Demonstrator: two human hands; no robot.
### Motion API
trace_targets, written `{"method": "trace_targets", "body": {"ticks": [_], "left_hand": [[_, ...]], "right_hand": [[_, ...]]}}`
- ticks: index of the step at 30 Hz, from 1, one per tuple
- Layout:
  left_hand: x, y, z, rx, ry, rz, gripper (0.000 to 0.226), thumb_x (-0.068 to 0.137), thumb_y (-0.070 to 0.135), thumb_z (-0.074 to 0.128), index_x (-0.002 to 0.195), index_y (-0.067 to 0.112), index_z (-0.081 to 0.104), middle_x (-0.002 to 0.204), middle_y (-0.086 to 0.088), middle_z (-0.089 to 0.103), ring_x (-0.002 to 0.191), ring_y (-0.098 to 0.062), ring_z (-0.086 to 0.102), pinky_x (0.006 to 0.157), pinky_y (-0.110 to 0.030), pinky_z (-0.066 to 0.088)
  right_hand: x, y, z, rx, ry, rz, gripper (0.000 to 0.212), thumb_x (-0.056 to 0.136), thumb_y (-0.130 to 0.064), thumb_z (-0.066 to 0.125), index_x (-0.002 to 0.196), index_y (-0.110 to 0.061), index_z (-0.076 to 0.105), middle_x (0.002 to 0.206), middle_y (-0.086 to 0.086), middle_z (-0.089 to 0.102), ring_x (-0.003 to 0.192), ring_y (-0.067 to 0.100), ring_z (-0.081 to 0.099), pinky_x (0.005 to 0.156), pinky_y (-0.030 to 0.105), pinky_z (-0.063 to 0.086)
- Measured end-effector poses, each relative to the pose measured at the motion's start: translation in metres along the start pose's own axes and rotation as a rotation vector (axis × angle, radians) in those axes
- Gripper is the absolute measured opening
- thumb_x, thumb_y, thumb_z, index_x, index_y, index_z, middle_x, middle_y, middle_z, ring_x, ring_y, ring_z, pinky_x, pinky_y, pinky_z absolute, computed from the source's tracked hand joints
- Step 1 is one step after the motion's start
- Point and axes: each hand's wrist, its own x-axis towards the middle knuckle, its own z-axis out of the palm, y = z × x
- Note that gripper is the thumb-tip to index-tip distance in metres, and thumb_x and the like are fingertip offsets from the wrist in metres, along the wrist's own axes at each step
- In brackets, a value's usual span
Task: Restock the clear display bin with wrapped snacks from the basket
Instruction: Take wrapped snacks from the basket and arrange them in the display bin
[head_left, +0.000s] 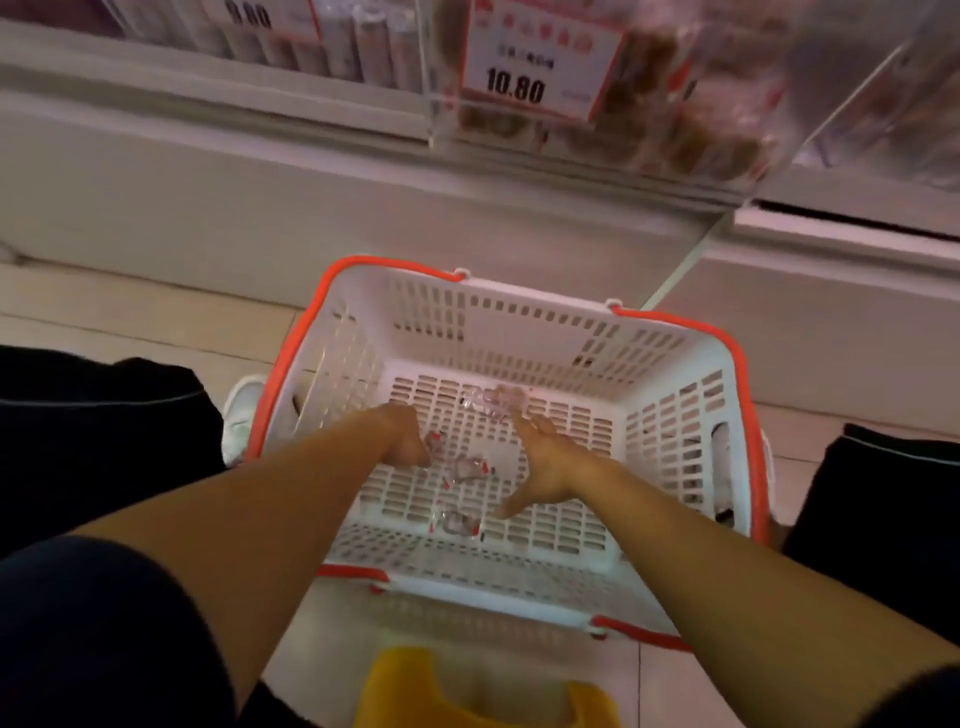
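Both hands are down in the basket (675, 395). The left hand (402, 436) curls at a snack (434, 441) — held or only touched, I can't tell. The right hand (545, 462) is spread wide; loose snacks (467, 467) lie between the hands, nearer its thumb. The bin (649, 130) sits above the basket.

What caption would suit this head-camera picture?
Both hands, left hand and right hand, reach into a nearly empty white basket for the last wrapped snacks.
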Motion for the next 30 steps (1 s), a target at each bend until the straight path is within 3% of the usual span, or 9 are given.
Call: {"method": "trace_targets", "body": {"ticks": [3, 6, 10, 14, 21, 24, 26, 27, 30], "left_hand": [[0.028, 0.004, 0.034, -0.225, 0.052, -0.104, 0.073, 0.082, 0.046, 0.071, 0.135, 0.003, 0.046, 0.136, -0.016, 0.052, 0.117, -0.031, 0.056, 0.095, -0.036, 0.049], [0.049, 0.011, 0.053, -0.329, 0.139, -0.166, 0.090, 0.077, 0.054, 0.073, 0.143, 0.005, 0.034, 0.147, -0.016, 0.037, 0.131, -0.032, 0.044, 0.105, -0.039, 0.042], [0.068, 0.014, 0.065, -0.385, 0.262, -0.202, 0.090, 0.068, 0.057, 0.078, 0.135, 0.010, 0.039, 0.137, -0.013, 0.043, 0.125, -0.034, 0.046, 0.102, -0.044, 0.044], [0.071, 0.023, 0.072, -0.336, 0.283, -0.159, 0.086, 0.071, 0.047, 0.081, 0.133, 0.008, 0.036, 0.134, -0.014, 0.045, 0.123, -0.034, 0.046, 0.101, -0.045, 0.044], [0.068, 0.030, 0.081, -0.412, 0.275, -0.120, 0.058, 0.070, 0.032, 0.084, 0.109, 0.017, 0.043, 0.098, -0.005, 0.060, 0.093, -0.026, 0.060, 0.085, -0.044, 0.052], [0.066, 0.031, 0.086, -0.389, 0.199, -0.075, 0.050, 0.067, 0.040, 0.085, 0.097, 0.017, 0.052, 0.096, -0.003, 0.061, 0.085, -0.021, 0.059, 0.077, -0.038, 0.054], [0.065, 0.033, 0.088, -0.430, 0.175, -0.057, 0.060, 0.058, 0.050, 0.088, 0.095, 0.018, 0.053, 0.093, 0.000, 0.060, 0.083, -0.020, 0.059, 0.077, -0.038, 0.055], [0.064, 0.036, 0.090, -0.439, 0.175, -0.063, 0.068, 0.054, 0.055, 0.088, 0.098, 0.019, 0.052, 0.094, 0.001, 0.058, 0.085, -0.020, 0.059, 0.077, -0.039, 0.055], [0.062, 0.050, 0.095, -0.351, 0.195, -0.123, 0.088, 0.056, 0.064, 0.083, 0.120, 0.015, 0.046, 0.119, -0.006, 0.049, 0.109, -0.027, 0.055, 0.088, -0.045, 0.052]], "right_hand": [[0.032, 0.003, 0.019, 0.128, 0.160, 0.067, 0.121, 0.075, -0.053, 0.079, 0.157, -0.034, -0.008, 0.167, 0.002, -0.007, 0.151, 0.038, 0.002, 0.120, 0.055, 0.021], [0.061, 0.006, 0.025, 0.240, 0.408, 0.067, 0.093, 0.087, -0.054, 0.067, 0.157, -0.031, 0.010, 0.166, 0.001, 0.002, 0.151, 0.036, 0.004, 0.118, 0.050, 0.023], [0.094, 0.002, 0.033, 0.221, 0.482, 0.059, 0.067, 0.097, -0.057, 0.047, 0.153, -0.028, 0.024, 0.163, 0.003, 0.011, 0.146, 0.034, 0.015, 0.115, 0.050, 0.027], [0.109, -0.014, 0.037, 0.172, 0.610, 0.145, 0.052, 0.093, -0.058, 0.056, 0.134, -0.029, 0.043, 0.140, 0.011, 0.033, 0.126, 0.038, 0.033, 0.102, 0.054, 0.037], [0.118, -0.022, 0.020, 0.211, 0.540, 0.009, 0.036, 0.086, -0.029, 0.075, 0.112, -0.016, 0.054, 0.126, 0.011, 0.048, 0.113, 0.031, 0.044, 0.094, 0.041, 0.046], [0.115, -0.019, 0.010, 0.305, 0.479, 0.006, 0.025, 0.084, -0.013, 0.076, 0.095, -0.017, 0.054, 0.108, 0.007, 0.062, 0.091, 0.017, 0.060, 0.073, 0.031, 0.050], [0.111, -0.012, 0.006, 0.410, 0.427, 0.013, 0.026, 0.084, -0.004, 0.074, 0.091, -0.017, 0.053, 0.097, 0.003, 0.062, 0.068, 0.002, 0.059, 0.053, 0.018, 0.042], [0.108, -0.009, 0.005, 0.425, 0.405, 0.015, 0.027, 0.083, -0.004, 0.076, 0.091, -0.018, 0.055, 0.093, 0.000, 0.059, 0.065, 0.001, 0.056, 0.052, 0.017, 0.039], [0.099, 0.001, 0.001, 0.422, 0.339, 0.019, 0.024, 0.077, -0.009, 0.084, 0.093, -0.016, 0.066, 0.094, 0.001, 0.063, 0.083, 0.015, 0.060, 0.071, 0.029, 0.046]]}}
